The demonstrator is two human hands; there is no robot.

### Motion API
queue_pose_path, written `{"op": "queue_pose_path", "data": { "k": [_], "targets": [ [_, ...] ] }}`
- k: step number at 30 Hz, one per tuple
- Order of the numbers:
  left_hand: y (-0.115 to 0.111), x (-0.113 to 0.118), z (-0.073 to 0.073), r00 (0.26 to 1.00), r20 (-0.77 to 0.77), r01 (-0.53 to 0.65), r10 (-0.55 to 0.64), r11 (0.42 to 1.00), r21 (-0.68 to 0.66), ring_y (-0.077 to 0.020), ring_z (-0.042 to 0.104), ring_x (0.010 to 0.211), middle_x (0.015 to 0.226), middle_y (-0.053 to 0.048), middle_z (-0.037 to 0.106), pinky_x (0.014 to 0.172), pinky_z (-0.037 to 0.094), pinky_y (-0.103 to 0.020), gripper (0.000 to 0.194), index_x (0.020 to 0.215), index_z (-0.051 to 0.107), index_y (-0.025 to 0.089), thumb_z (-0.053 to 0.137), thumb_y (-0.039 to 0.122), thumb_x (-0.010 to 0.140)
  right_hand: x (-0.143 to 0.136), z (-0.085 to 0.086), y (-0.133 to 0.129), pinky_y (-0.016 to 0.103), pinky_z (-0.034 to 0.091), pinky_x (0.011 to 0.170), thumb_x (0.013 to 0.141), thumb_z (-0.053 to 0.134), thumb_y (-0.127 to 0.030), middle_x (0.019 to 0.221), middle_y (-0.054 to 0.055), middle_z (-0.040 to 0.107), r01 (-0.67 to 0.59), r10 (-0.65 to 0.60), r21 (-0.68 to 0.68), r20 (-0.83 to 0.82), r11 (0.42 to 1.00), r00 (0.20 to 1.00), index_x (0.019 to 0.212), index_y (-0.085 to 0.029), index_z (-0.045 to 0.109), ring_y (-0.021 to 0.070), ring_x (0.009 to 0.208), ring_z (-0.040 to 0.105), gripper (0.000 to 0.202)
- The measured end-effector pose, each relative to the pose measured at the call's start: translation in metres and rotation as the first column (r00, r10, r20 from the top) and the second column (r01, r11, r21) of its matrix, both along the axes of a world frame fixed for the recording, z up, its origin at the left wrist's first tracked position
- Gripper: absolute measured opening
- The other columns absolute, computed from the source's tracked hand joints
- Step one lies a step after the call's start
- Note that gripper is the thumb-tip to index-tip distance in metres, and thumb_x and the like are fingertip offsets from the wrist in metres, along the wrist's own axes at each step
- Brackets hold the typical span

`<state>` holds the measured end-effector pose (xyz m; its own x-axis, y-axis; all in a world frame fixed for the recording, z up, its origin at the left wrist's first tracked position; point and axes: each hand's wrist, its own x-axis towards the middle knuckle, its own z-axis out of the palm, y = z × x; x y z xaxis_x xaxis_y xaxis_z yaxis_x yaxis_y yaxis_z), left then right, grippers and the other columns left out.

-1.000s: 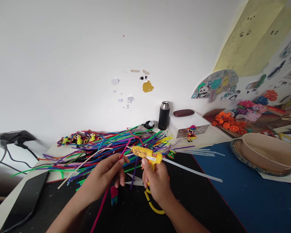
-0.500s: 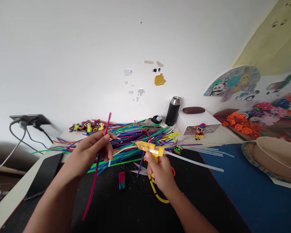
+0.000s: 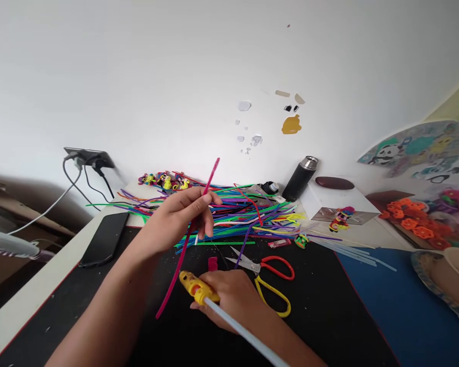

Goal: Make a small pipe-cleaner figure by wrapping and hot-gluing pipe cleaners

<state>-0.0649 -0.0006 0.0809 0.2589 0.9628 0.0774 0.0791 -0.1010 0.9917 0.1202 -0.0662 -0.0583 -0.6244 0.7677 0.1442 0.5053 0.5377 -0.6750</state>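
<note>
My left hand [image 3: 178, 216] pinches a magenta pipe cleaner [image 3: 170, 288] between thumb and fingers; one end points up, the other hangs low over the black mat [image 3: 309, 326]. A short white tip shows below the fingers; what it belongs to I cannot tell. My right hand [image 3: 239, 298] is wrapped round a yellow hot glue gun [image 3: 193, 286], its nozzle end lying close to the pipe cleaner's lower part. Out of the gun's back runs a long clear glue stick [image 3: 237, 326]. Scissors [image 3: 256, 267] with one red and one yellow handle lie open beside my right hand, near a small magenta block [image 3: 213, 263].
Many coloured pipe cleaners [image 3: 233, 232] are heaped along the wall. Small figures [image 3: 164, 181], a black flask [image 3: 300, 178] and a white box [image 3: 309, 204] stand behind. A phone [image 3: 105, 239] lies left; clear glue sticks [image 3: 354, 253] and a bowl [image 3: 432, 278] are right.
My right hand has come down and toward me, turning the glue gun so its nozzle points up-left. The pipe cleaner stays in my left hand. The view has shifted left, uncovering the scissors.
</note>
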Motion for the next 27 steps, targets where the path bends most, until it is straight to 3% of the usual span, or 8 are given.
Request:
{"op": "queue_pose_path", "data": {
  "k": [6, 12, 15, 17, 19, 21, 23, 27],
  "targets": [
    [-0.002, -0.001, 0.003, 1.0, 0.0, 0.031, -0.031, 0.999, -0.014, -0.0174, 0.06, 0.048, 0.058, -0.002, 0.073, 0.053, 0.046, -0.029, 0.043, 0.102, 0.07, 0.019, 0.066, 0.061, 0.095, -0.013, -0.001, 0.002, 0.03, 0.046, 0.069, 0.096, 0.074, -0.047, 0.095, 0.005, 0.081, -0.105, 0.088, 0.082, 0.186, 0.991, 0.979, 0.108, -0.021, 0.076, 0.0246, 0.082, 0.075, 0.029],
    [-0.002, -0.002, 0.002, 0.999, 0.016, 0.03, -0.03, 1.0, -0.004, -0.0175, 0.06, 0.049, 0.058, -0.001, 0.073, 0.053, 0.046, -0.029, 0.045, 0.105, 0.069, 0.019, 0.065, 0.063, 0.096, -0.035, 0.001, 0.013, 0.034, 0.051, 0.079, 0.094, 0.077, -0.051, 0.098, 0.009, 0.08, -0.192, 0.143, 0.174, 0.26, 0.966, 0.955, 0.117, -0.019, 0.076, 0.0279, 0.091, 0.073, 0.04],
    [0.0, 0.0, -0.003, 0.998, 0.028, 0.05, -0.049, 0.999, -0.021, -0.0171, 0.06, 0.048, 0.058, -0.001, 0.073, 0.053, 0.047, -0.029, 0.045, 0.106, 0.068, 0.019, 0.064, 0.063, 0.097, -0.039, -0.001, 0.015, 0.035, 0.052, 0.086, 0.094, 0.078, -0.055, 0.099, 0.01, 0.08, -0.215, 0.176, 0.187, 0.205, 0.959, 0.963, 0.119, -0.017, 0.078, 0.0286, 0.093, 0.073, 0.045],
    [0.002, 0.002, -0.007, 0.997, 0.041, 0.066, -0.064, 0.997, -0.047, -0.0162, 0.059, 0.048, 0.059, -0.001, 0.074, 0.053, 0.045, -0.027, 0.045, 0.108, 0.067, 0.018, 0.065, 0.062, 0.098, -0.035, 0.0, 0.015, 0.033, 0.052, 0.084, 0.093, 0.079, -0.055, 0.099, 0.009, 0.082, -0.174, 0.163, 0.127, 0.089, 0.977, 0.983, 0.119, -0.019, 0.08, 0.0269, 0.091, 0.074, 0.044],
    [0.004, 0.004, -0.011, 0.995, 0.052, 0.088, -0.085, 0.993, -0.076, -0.016, 0.06, 0.049, 0.059, -0.001, 0.074, 0.053, 0.045, -0.027, 0.045, 0.107, 0.067, 0.018, 0.065, 0.062, 0.097, -0.027, 0.005, 0.015, 0.029, 0.051, 0.075, 0.098, 0.077, -0.045, 0.088, 0.004, 0.082, -0.092, 0.093, 0.018, -0.102, 0.996, 0.99, 0.108, -0.023, 0.084, 0.0219, 0.081, 0.074, 0.025],
    [0.007, 0.007, -0.016, 0.992, 0.062, 0.118, -0.112, 0.988, -0.103, -0.016, 0.06, 0.049, 0.059, -0.001, 0.074, 0.054, 0.046, -0.027, 0.046, 0.106, 0.067, 0.018, 0.066, 0.063, 0.097, -0.017, 0.012, 0.018, 0.027, 0.05, 0.071, 0.101, 0.071, -0.039, 0.083, 0.003, 0.081, 0.017, -0.048, -0.102, -0.303, 0.995, 0.952, 0.094, -0.023, 0.084, 0.02, 0.077, 0.073, 0.021],
    [0.01, 0.011, -0.02, 0.988, 0.067, 0.149, -0.141, 0.981, -0.128, -0.0159, 0.059, 0.048, 0.06, -0.001, 0.073, 0.053, 0.047, -0.028, 0.046, 0.105, 0.065, 0.018, 0.067, 0.064, 0.095, -0.007, 0.02, 0.026, 0.026, 0.045, 0.06, 0.102, 0.067, -0.045, 0.068, 0.001, 0.071, 0.124, -0.239, -0.268, -0.455, 0.955, 0.858, 0.084, -0.021, 0.079, 0.0167, 0.062, 0.064, 0.032],
    [0.013, 0.021, -0.03, 0.986, -0.022, 0.16, -0.164, 0.977, -0.14, -0.0165, 0.059, 0.047, 0.061, -0.001, 0.073, 0.052, 0.047, -0.028, 0.048, 0.1, 0.062, 0.02, 0.062, 0.068, 0.096, 0.009, 0.023, 0.048, 0.024, 0.033, 0.046, 0.095, 0.068, -0.067, 0.055, -0.006, 0.053, 0.143, -0.49, -0.519, -0.629, 0.843, 0.603, 0.085, -0.018, 0.069, 0.0104, 0.043, 0.044, 0.05]
  ]
}}
